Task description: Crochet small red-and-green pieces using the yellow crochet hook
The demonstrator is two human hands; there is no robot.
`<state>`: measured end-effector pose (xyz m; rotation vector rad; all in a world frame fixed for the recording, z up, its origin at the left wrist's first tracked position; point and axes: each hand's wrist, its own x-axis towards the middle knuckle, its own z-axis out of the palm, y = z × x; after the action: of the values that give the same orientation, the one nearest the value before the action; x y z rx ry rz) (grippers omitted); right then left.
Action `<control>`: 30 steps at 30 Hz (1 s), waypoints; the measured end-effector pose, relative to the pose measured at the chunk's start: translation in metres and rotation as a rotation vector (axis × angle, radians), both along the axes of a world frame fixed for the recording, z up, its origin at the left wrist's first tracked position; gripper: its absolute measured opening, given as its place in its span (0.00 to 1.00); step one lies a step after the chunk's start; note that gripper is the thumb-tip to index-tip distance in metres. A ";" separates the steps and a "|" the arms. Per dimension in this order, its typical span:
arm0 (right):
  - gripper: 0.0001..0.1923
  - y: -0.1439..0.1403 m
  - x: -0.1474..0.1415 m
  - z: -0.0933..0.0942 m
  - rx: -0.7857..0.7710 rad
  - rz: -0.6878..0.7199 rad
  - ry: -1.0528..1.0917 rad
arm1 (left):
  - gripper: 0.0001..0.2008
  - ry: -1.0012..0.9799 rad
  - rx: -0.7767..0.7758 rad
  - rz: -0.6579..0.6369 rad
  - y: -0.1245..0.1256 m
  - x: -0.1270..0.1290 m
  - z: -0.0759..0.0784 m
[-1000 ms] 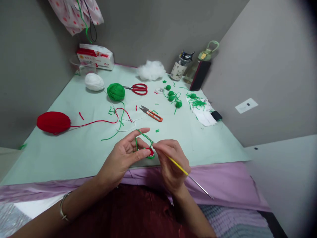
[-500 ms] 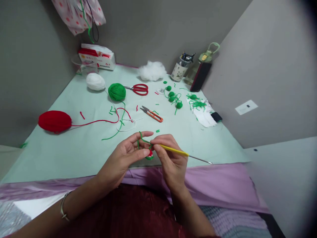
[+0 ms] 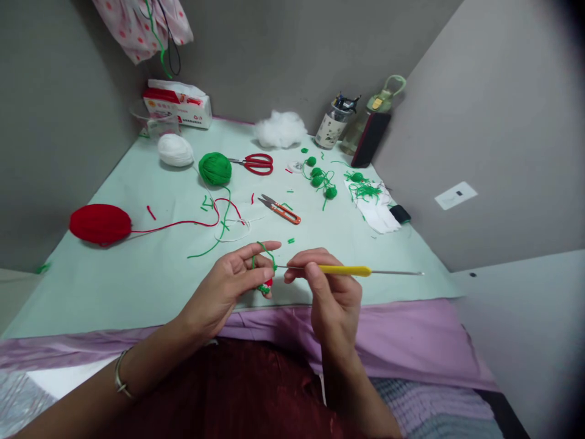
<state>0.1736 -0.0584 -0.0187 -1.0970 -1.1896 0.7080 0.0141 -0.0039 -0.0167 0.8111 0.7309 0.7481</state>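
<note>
Between the thumb and fingers of my left hand (image 3: 231, 283) is a small crochet piece (image 3: 265, 287) in red, white and green, partly covered by the fingers. Green yarn (image 3: 267, 249) loops over the raised index finger and runs down to the piece. My right hand (image 3: 333, 292) is closed around a crochet hook (image 3: 345, 269) with a yellow handle and metal at both ends. The hook lies almost level, and its left tip meets the green yarn at the top of the piece, just beside my left thumb.
Thread snips (image 3: 280, 209) and red scissors (image 3: 258, 163) lie beyond my hands. Red (image 3: 100, 224), green (image 3: 215, 169) and white yarn balls (image 3: 175, 150) sit to the left. White stuffing (image 3: 280, 129), small green balls (image 3: 317, 177) and a pen cup (image 3: 333, 125) are farther back.
My right hand has moved right with the crochet hook, which is now more level and farther from my left fingers. The crochet piece has shifted slightly left and tilted.
</note>
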 end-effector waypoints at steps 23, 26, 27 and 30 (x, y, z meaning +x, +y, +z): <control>0.10 -0.005 0.003 0.002 0.103 -0.053 -0.156 | 0.19 -0.054 -0.016 0.022 0.000 0.001 0.005; 0.11 -0.005 0.003 0.002 0.115 -0.043 -0.138 | 0.18 -0.051 -0.004 0.019 0.001 0.001 0.003; 0.11 -0.005 0.002 0.002 0.118 -0.040 -0.134 | 0.18 -0.049 0.000 0.018 0.001 0.001 0.003; 0.11 -0.005 0.002 0.003 0.114 -0.038 -0.130 | 0.16 -0.046 0.010 0.024 0.002 0.001 0.004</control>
<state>0.1759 -0.0633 -0.0161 -1.0803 -1.3003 0.5396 0.0150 -0.0018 -0.0130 0.7934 0.6972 0.7898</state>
